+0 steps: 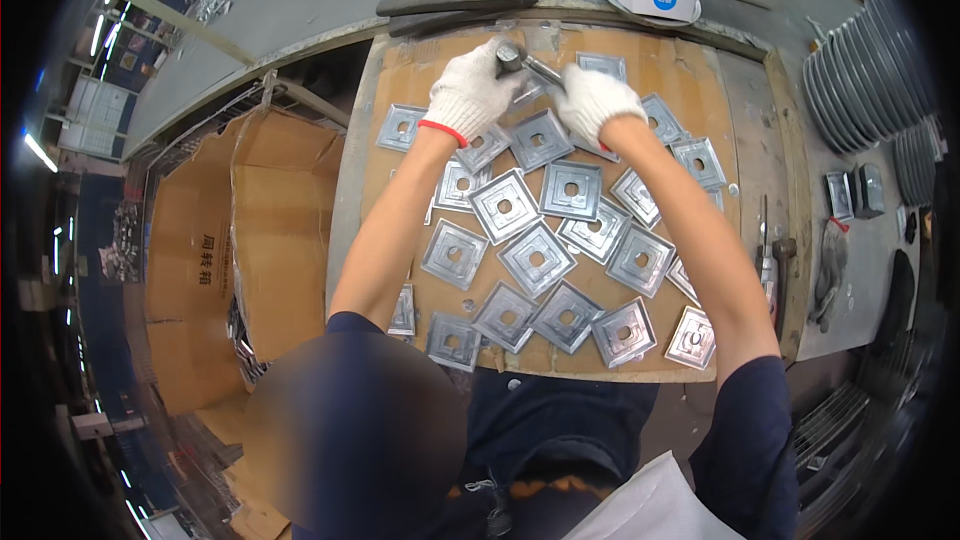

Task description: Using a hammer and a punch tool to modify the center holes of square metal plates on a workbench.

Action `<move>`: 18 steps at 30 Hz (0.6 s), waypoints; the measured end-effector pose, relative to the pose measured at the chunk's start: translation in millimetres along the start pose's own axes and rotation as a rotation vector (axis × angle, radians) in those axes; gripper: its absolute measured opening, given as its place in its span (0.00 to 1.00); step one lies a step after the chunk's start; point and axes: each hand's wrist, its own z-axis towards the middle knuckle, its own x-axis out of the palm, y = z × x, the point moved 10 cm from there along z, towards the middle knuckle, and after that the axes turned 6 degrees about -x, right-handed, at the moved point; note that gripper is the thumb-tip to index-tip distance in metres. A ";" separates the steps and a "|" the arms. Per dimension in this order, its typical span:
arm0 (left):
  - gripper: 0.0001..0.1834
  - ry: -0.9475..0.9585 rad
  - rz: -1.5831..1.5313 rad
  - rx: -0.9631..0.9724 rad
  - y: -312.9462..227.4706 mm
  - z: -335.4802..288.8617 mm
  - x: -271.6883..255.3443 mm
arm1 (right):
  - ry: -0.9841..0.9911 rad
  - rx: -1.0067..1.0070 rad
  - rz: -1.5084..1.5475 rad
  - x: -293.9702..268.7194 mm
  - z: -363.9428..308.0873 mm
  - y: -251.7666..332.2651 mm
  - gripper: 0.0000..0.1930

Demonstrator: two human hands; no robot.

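Right hand (598, 103) clamped on hammer (541, 68) above cardboard's (685, 58) far part; left hand (470, 90) by hammer's head, grip unclear. Square plates (556, 187) strewn across cardboard; work apparently underway, finished/unfinished indistinguishable.

Cardboard-covered workbench (690, 65), square silver metal plates (571, 206) scattered across, some overlapping, tools (785, 250) along right side

I was at a wood-edged workbench (748, 125) topped with brown cardboard (692, 65), with a long grey table (320, 15) running across beyond it and a grey side table (865, 270) on my right. To my left, a large open cardboard carton (285, 230) stood beside the bench, and past it the dim workshop showed rows of white fluorescent tubes (40, 152).
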 end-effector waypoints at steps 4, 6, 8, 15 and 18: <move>0.20 -0.087 -0.015 -0.027 22.0 9.3 -18.1 | 0.071 -0.040 -0.013 1.8 -1.9 24.9 0.25; 0.20 -0.082 -0.026 -0.084 28.7 11.8 -23.1 | -0.034 0.010 0.070 -3.3 -16.3 9.3 0.26; 0.22 -0.116 -0.172 -0.085 30.8 11.2 -29.8 | -0.043 0.008 0.082 -14.4 -32.2 -8.3 0.27; 0.23 0.029 -0.240 -0.163 34.8 -6.4 5.8 | -0.028 0.116 0.079 -23.1 -85.0 -74.8 0.29; 0.22 0.153 -0.208 -0.180 21.2 -14.9 23.0 | -0.062 0.179 0.116 -28.3 -110.6 -96.9 0.30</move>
